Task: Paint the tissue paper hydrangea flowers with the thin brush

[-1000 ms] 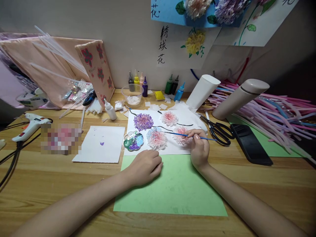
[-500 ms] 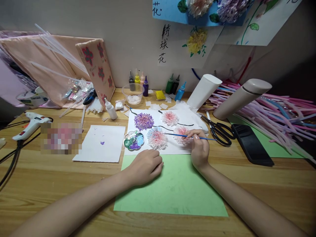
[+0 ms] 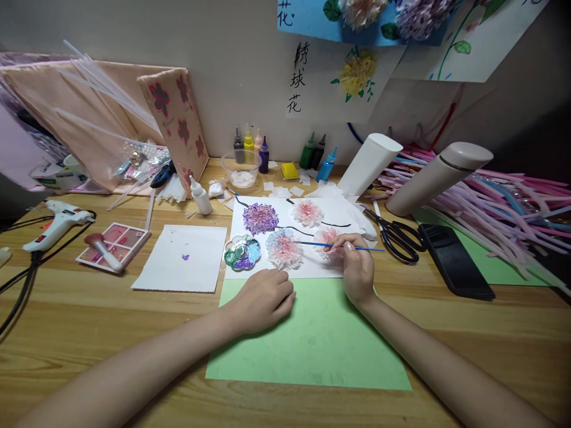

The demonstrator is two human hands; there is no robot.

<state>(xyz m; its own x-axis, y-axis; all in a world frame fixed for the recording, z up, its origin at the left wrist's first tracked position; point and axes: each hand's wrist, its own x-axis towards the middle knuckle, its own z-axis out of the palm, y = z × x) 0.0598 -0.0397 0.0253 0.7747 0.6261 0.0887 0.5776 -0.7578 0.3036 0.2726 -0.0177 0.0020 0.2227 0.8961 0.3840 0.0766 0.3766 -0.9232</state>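
Note:
My right hand (image 3: 358,270) pinches a thin blue paintbrush (image 3: 332,245) whose tip reaches left to a fluffy paper flower (image 3: 284,248), pink in the middle and light blue at its upper left. My left hand (image 3: 263,301) rests with curled fingers across the lower edge of the white sheet (image 3: 241,275) and the green paper (image 3: 307,351), just below that flower. Also on the sheet are a purple flower (image 3: 260,219), a pink flower (image 3: 307,212) and another pink one (image 3: 327,241) partly behind my right hand. A flower-shaped paint palette (image 3: 242,253) with green, blue and purple wells lies at left.
White paper (image 3: 178,261), a blush palette (image 3: 127,238) and a glue gun (image 3: 57,223) lie left. Scissors (image 3: 399,238), a phone (image 3: 455,261) and a tilted-looking thermos (image 3: 439,177) are right. Paint bottles (image 3: 264,156) and a clear bowl (image 3: 241,169) stand behind.
My right hand and the paintbrush have shifted slightly left, with the tip still at the blue-and-pink flower. My left hand stays in place. The blurred patch at left now shows clearly.

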